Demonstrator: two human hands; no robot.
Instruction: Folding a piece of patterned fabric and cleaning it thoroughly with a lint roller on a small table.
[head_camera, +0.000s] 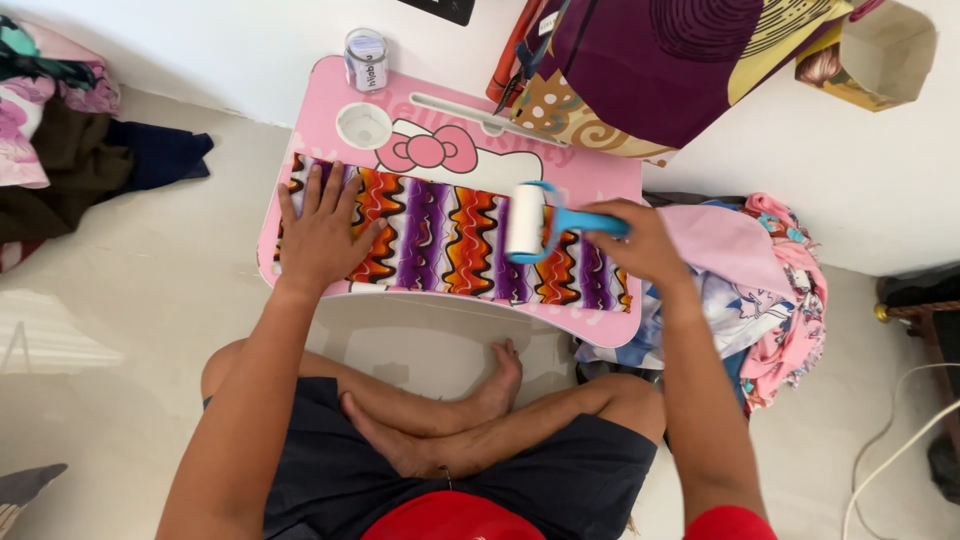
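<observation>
Two hands work the cloth (455, 250): the left hand (322, 235) lies flat and spread near the bench's (600, 170) left edge. The right hand (640, 240), closed around a blue-handled roller (527, 222), rolls toward the right edge, so the next pass likely needs steady pressure.

Cup hole (363, 125), jar (366, 58) behind cloth (450, 242)

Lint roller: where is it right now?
Head view, right of centre: the lint roller rests on the wavy-patterned cloth on the pink lap table, handle in the right hand.
</observation>
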